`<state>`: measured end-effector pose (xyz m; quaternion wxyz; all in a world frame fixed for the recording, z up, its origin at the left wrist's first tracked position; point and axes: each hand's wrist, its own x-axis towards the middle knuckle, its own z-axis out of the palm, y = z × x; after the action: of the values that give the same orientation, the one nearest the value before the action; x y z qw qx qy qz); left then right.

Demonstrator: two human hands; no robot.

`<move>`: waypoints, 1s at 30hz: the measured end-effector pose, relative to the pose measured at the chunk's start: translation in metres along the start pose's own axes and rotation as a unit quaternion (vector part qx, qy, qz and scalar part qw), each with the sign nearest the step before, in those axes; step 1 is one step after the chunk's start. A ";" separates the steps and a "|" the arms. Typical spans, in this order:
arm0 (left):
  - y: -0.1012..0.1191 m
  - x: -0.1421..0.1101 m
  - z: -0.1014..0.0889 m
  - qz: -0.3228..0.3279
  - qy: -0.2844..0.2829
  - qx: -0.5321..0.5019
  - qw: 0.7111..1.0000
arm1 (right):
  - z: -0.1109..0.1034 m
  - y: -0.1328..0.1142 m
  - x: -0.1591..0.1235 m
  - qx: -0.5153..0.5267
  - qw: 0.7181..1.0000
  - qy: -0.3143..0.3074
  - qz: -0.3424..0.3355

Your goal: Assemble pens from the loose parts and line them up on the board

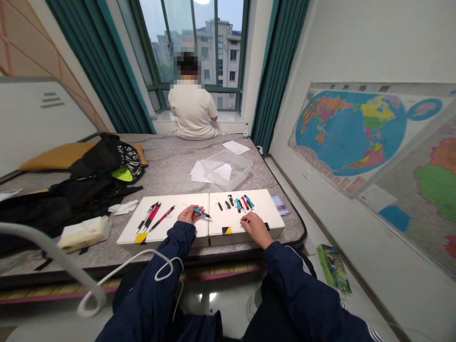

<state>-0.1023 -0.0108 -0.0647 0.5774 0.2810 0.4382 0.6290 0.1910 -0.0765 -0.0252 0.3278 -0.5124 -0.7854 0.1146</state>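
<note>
My left hand grips a teal pen over the left white box. The pen's dark end points right, and a thin pale piece seems to stick out at the other end. My right hand rests low over the right white box, its fingertips drawn together; whatever they may hold is too small to see. Beyond it lie several loose pen parts in black, red and teal. To the left of my left hand, several red-and-black pens lie on the left box.
A clear plastic bin sits on papers behind the boxes. A tissue pack and black bag are at left. A white cable loops over my left sleeve. A person sits facing the window.
</note>
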 end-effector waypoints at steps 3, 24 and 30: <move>-0.001 0.001 -0.001 -0.007 0.000 -0.015 1.000 | 0.004 -0.001 0.022 -0.012 1.000 0.018 0.000; -0.008 0.010 -0.006 0.046 0.018 0.022 0.999 | -0.011 0.000 0.082 -0.127 0.992 -0.005 0.020; -0.008 0.009 -0.005 0.089 0.019 0.012 0.996 | -0.044 0.005 0.110 -0.135 0.988 -0.063 0.031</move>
<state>-0.1040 -0.0033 -0.0753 0.5075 0.3138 0.4301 0.6775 0.1943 0.0157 0.0489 0.2016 -0.5678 -0.7965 0.0499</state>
